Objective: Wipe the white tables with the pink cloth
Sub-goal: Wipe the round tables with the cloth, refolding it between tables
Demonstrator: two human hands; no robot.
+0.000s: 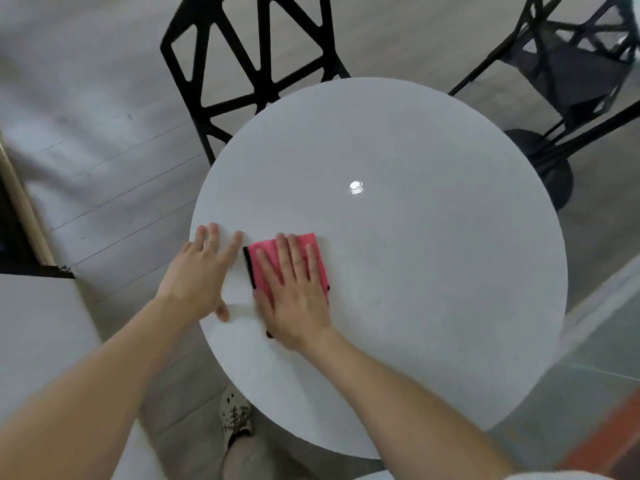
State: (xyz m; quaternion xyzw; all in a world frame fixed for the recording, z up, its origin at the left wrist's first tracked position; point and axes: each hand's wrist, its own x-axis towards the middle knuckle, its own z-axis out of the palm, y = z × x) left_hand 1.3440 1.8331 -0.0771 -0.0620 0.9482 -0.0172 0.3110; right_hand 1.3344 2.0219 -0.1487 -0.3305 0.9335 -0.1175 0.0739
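Right now the right hand [294, 289] is lying flat, fingers straight and spread, pressing on the pink cloth [266, 268], which is sitting folded on the near-left part of the round white table [415, 271]. Just left of the cloth, the left hand [201, 271] is resting open with straight fingers at the table's left edge, its thumb lying on the top. Two black chairs are standing at the far side, one [249, 53] at far left and another [571, 64] at far right. A patterned shoe [237, 415] is showing below the near rim.
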